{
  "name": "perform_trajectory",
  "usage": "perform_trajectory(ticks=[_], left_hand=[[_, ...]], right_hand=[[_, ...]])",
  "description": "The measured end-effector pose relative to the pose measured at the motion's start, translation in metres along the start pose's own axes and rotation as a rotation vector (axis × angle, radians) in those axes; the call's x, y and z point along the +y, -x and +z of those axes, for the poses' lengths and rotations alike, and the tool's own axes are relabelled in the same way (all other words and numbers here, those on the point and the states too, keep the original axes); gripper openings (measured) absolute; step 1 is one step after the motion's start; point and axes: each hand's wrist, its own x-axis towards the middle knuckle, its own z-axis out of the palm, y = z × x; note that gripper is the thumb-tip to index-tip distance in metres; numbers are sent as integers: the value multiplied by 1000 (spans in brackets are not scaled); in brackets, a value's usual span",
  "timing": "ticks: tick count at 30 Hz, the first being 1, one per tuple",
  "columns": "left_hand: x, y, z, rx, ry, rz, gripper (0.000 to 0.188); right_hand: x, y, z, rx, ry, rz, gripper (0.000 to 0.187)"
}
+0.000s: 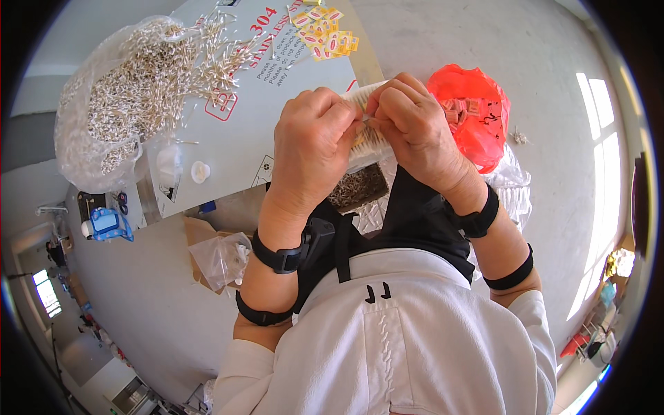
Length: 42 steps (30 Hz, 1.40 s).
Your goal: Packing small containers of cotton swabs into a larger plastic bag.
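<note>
My left hand (315,142) and my right hand (411,128) meet over the table's near edge, both closed in a pinch with fingertips almost touching. Something small and whitish shows between them, too small to name. Just behind and below the fingers is a pack of cotton swabs (366,149), its rows of white tips partly hidden by my hands. To the left, a big heap of loose cotton swabs (149,76) spills from a clear plastic bag (72,149) onto the table (235,152). Small yellow labels (325,34) lie in a pile beyond my hands.
A red plastic bag (494,111) with reddish pieces stands at right. Under my hands sits a box (360,190) of dark shreds. A small white cup (200,171) and a blue-patterned item (109,223) are at the table's left. A cardboard box (200,238) with clear plastic stands below.
</note>
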Motion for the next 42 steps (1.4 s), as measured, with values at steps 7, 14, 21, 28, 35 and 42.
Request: perform_trajectory(ticks=[7,14,21,28,35,42], left_hand=[[0,0,1,10,11,4,15],[7,-5,1,-49,-52,-84,10],[10,-11,-5,-119,114,-285,9],[10,-6,-5,-99,152,-308,10],[9,-3,-3,-54,21,-165,12],[3,-2,2,9,-39,19,14]], right_hand=[[-1,-6,-5,-63,-14,30,18],[-1,-7,-4,-77,-5,41,16],[0,-11,-8,-87,-68,20,12],[-1,-11,-11,-91,-124,21,15],[1,-14,-14,-128,-80,19,11],[7,-13,-16,-130,-104,-33,14]])
